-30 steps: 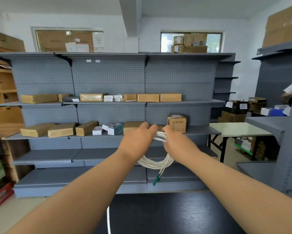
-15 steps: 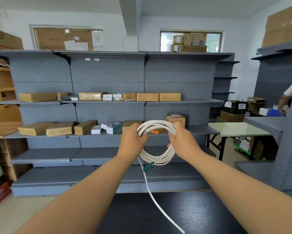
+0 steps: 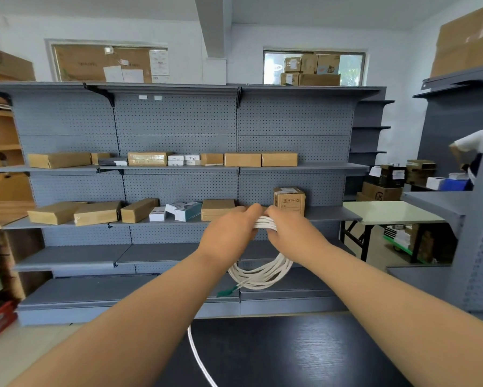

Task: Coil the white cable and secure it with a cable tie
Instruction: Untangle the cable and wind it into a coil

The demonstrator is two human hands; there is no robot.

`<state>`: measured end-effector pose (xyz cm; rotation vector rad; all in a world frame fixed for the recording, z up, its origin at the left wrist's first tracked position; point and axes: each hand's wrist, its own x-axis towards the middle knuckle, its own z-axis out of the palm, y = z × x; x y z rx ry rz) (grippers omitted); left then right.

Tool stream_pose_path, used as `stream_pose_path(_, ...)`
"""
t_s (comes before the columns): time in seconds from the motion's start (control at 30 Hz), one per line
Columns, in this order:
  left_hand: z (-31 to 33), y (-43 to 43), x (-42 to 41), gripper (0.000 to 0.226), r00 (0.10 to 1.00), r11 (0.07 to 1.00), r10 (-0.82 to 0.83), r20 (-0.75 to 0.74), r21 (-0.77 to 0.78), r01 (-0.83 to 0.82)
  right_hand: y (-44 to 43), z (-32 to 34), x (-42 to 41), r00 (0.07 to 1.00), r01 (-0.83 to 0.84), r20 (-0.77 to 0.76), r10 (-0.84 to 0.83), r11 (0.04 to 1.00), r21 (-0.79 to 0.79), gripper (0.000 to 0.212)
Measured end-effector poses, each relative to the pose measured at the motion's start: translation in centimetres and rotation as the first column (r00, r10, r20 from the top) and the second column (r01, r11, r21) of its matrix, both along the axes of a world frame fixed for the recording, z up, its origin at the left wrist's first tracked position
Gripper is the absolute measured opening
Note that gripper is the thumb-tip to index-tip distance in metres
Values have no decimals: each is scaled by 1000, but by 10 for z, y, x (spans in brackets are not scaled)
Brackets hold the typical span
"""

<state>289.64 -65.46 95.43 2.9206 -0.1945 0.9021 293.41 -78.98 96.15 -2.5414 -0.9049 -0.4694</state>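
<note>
Cable form: the white round-sheathed cable (image 3: 262, 273) is gathered into a coil of several loops; the strands lie close together but not perfectly aligned.
Cable position: the coil is held in the air at chest height, in front of the grey pegboard shelving unit (image 3: 179, 129) and above the far edge of the dark wood-grain tabletop (image 3: 290, 353).
Coil top: the upper part of the loops is pinched into a flat bundle between the two hands; only a short white stretch is seen there.
Coil bottom: the lower arc hangs free below the hands, sagging to the right.
Connector: a small green plug end (image 3: 227, 291) is seen at the lower left of the coil, pointing down and left.
Loose tail: one white strand is seen running down across the tabletop to the bottom edge of the view.
Left hand (image 3: 229, 236): closed around the left side of the bundle, back of the hand toward the camera.
Right hand (image 3: 293, 236): closed around the right side of the bundle, just beside the left hand; the thumbs nearly touch.
Cable tie: none can be made out on the coil.
Backdrop: a small brown cardboard carton (image 3: 289, 200) is seen on the shelf right behind the hands.
</note>
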Motion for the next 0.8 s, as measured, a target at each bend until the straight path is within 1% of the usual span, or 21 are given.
stream_pose_path(0.07, -2, 1, 1, 17, 999, 998, -8, 31, -63, 10, 1, 1, 1, 1000, 15, 10, -15, 999, -43, 20)
stream_pose_path(0.1, -3, 2, 2, 16, 999, 989, -14, 44, -146, 21, 1, 0, 2, 1000, 25, 11, -24, 999, -43, 19)
stream_pose_path(0.17, -5, 4, 4, 15, 999, 935, -19, 30, -355, 29, 2, -1, 3, 999, 48, 13, -48, 999, -21, 19)
stream_pose_path(0.2, -6, 6, 5, 14, 1000, 900, -28, 10, -435, 30, 1, -1, 4, 998, 63, 10, -63, 998, 4, 18)
stream_pose_path(0.27, -8, 9, 6, 12, 998, 849, -59, -33, -527, 33, -1, -3, 7, 995, 100, -7, -100, 992, 79, 13)
stream_pose_path(0.33, -8, 13, 6, 11, 993, 800, -103, -60, -599, 47, -5, -5, 11, 991, 132, -61, -123, 975, 178, 9)
stream_pose_path(0.4, -8, 16, 5, 10, 985, 778, -148, -83, -625, 64, -9, -5, 12, 984, 151, -137, -117, 951, 269, 15)
stream_pose_path(0.47, -6, 16, 4, 9, 982, 821, -159, -105, -566, 72, -9, -7, 13, 978, 160, -178, -108, 937, 311, 19)
stream_pose_path(0.57, -3, 15, 3, 15, 989, 908, -106, -105, -416, 53, -10, -8, 12, 976, 166, -188, -111, 937, 308, 16)
stream_pose_path(0.63, -2, 16, 2, 16, 994, 937, -69, -87, -347, 35, -11, -7, 10, 978, 151, -178, -106, 952, 265, 13)
stream_pose_path(0.7, 1, 14, 2, 15, 998, 966, -29, -60, -258, 13, -10, -6, 7, 985, 119, -144, -92, 974, 195, 14)
stream_pose_path(0.8, 4, 7, 0, 16, 1000, 997, 21, -22, -68, -22, -6, -5, 0, 997, 55, -59, -49, 994, 96, 19)
